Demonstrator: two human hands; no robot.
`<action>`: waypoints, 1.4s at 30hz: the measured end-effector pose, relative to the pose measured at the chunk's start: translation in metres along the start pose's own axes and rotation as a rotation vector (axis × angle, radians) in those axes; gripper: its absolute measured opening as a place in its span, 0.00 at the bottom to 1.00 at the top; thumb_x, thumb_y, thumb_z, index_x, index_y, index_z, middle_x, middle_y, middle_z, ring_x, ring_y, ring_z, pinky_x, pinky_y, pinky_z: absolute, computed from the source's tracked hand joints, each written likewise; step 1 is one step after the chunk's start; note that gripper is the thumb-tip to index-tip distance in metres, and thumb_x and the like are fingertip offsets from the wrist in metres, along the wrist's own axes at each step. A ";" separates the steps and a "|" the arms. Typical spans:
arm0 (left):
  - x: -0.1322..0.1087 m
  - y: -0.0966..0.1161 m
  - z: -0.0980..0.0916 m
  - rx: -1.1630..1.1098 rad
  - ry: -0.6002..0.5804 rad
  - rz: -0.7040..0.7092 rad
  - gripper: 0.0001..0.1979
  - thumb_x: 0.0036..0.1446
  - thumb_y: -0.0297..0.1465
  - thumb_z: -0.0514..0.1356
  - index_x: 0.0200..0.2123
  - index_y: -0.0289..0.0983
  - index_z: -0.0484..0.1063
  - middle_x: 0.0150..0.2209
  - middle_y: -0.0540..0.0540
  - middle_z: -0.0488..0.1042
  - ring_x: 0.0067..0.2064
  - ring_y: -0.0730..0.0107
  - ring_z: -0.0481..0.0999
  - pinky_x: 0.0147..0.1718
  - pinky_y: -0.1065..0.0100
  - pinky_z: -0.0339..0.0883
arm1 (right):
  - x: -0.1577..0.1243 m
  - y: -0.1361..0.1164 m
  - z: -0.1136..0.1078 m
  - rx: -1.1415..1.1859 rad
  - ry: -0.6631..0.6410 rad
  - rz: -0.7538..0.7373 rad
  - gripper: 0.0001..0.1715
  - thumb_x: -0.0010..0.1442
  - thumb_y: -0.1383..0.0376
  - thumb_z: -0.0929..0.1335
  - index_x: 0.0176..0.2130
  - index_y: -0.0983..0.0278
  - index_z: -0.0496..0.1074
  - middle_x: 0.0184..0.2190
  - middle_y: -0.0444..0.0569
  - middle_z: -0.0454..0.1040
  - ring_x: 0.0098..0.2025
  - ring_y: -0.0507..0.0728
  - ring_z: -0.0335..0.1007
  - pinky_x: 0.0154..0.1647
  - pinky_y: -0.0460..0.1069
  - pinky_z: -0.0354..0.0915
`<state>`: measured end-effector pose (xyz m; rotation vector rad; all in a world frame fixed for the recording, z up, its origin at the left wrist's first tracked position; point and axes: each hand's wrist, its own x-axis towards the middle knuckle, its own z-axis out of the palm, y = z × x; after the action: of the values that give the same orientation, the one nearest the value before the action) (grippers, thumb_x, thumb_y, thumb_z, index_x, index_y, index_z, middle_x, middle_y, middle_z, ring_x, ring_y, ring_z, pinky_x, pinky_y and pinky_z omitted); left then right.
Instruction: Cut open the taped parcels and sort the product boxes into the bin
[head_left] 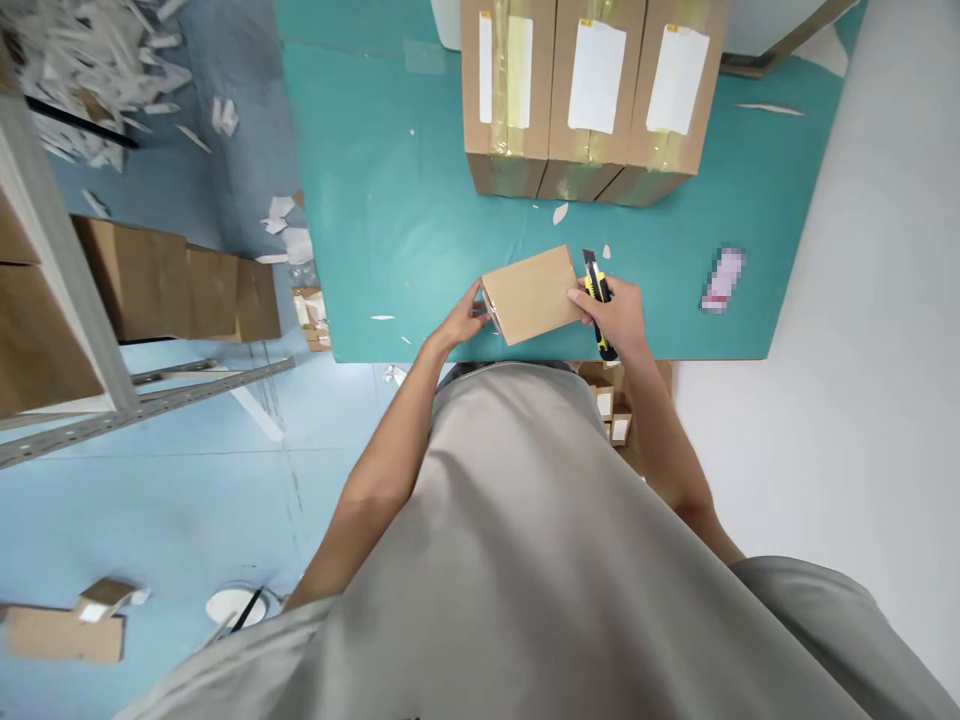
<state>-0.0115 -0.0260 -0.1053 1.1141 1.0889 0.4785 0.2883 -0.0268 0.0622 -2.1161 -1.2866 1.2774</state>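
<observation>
A small brown cardboard box (531, 295) is held between my two hands near the front edge of the green table (367, 250). The fingers of my left hand (463, 322) grip its left end, where something shiny shows along the side. My right hand (621, 312) pinches the box's right end with the thumb on top. In that same hand sits a yellow and black utility knife (598, 290), its dark tip pointing away from me. How far the blade is out, I cannot tell.
Three tall taped cartons (592, 90) with white labels stand at the table's back. A blurred pinkish item (724, 280) lies to the right. Paper scraps (560, 213) dot the table. Left are a metal shelf frame (71, 220) with cartons (142, 280) and a paper heap (90, 60).
</observation>
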 end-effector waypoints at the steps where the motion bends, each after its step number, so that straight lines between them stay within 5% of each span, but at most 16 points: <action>1: 0.008 0.005 0.008 0.015 -0.005 0.000 0.46 0.56 0.41 0.72 0.76 0.36 0.69 0.65 0.31 0.80 0.64 0.42 0.78 0.68 0.39 0.72 | 0.000 0.002 -0.005 -0.086 0.022 -0.005 0.22 0.70 0.50 0.76 0.52 0.64 0.83 0.30 0.46 0.81 0.33 0.59 0.82 0.39 0.53 0.79; 4: 0.011 0.028 0.015 0.097 0.036 0.044 0.33 0.62 0.44 0.70 0.66 0.37 0.80 0.67 0.32 0.80 0.69 0.39 0.77 0.72 0.40 0.69 | -0.001 0.010 -0.009 -0.292 0.069 -0.023 0.24 0.75 0.48 0.71 0.55 0.63 0.82 0.39 0.51 0.83 0.39 0.62 0.83 0.45 0.56 0.78; 8: -0.011 0.070 0.007 0.161 0.219 0.110 0.27 0.69 0.50 0.65 0.63 0.42 0.83 0.65 0.38 0.83 0.67 0.47 0.81 0.65 0.50 0.77 | -0.008 0.018 -0.002 -0.392 0.161 -0.112 0.28 0.77 0.46 0.69 0.61 0.62 0.79 0.51 0.58 0.83 0.53 0.67 0.83 0.58 0.61 0.77; 13: -0.018 0.105 0.016 0.174 0.271 0.139 0.21 0.62 0.44 0.72 0.53 0.40 0.85 0.55 0.41 0.87 0.56 0.52 0.86 0.57 0.53 0.83 | -0.045 -0.001 0.006 -0.448 0.144 -0.238 0.33 0.84 0.45 0.60 0.73 0.61 0.70 0.62 0.62 0.81 0.64 0.68 0.79 0.65 0.62 0.74; 21: -0.001 0.110 0.013 0.128 0.257 0.126 0.15 0.57 0.41 0.76 0.44 0.40 0.84 0.42 0.42 0.87 0.49 0.53 0.86 0.53 0.50 0.86 | -0.080 -0.046 0.042 -0.704 -0.242 -0.206 0.34 0.86 0.53 0.57 0.80 0.60 0.67 0.58 0.60 0.87 0.55 0.69 0.85 0.60 0.60 0.76; 36: 0.006 0.104 0.016 0.088 0.273 0.117 0.14 0.57 0.39 0.77 0.43 0.40 0.85 0.41 0.45 0.87 0.48 0.56 0.86 0.52 0.56 0.84 | -0.087 -0.086 0.061 -0.863 -0.265 -0.038 0.32 0.87 0.60 0.58 0.82 0.63 0.63 0.60 0.61 0.85 0.57 0.68 0.83 0.58 0.57 0.70; 42: 0.003 0.106 0.015 0.076 0.252 0.105 0.14 0.56 0.38 0.77 0.44 0.39 0.86 0.42 0.44 0.88 0.47 0.57 0.86 0.51 0.57 0.84 | -0.089 -0.101 0.077 -0.911 -0.230 0.017 0.31 0.86 0.62 0.58 0.78 0.66 0.68 0.58 0.65 0.85 0.56 0.70 0.83 0.57 0.58 0.72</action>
<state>0.0233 0.0133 -0.0123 1.2043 1.2802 0.6788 0.1553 -0.0596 0.1356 -2.5735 -2.2749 1.0587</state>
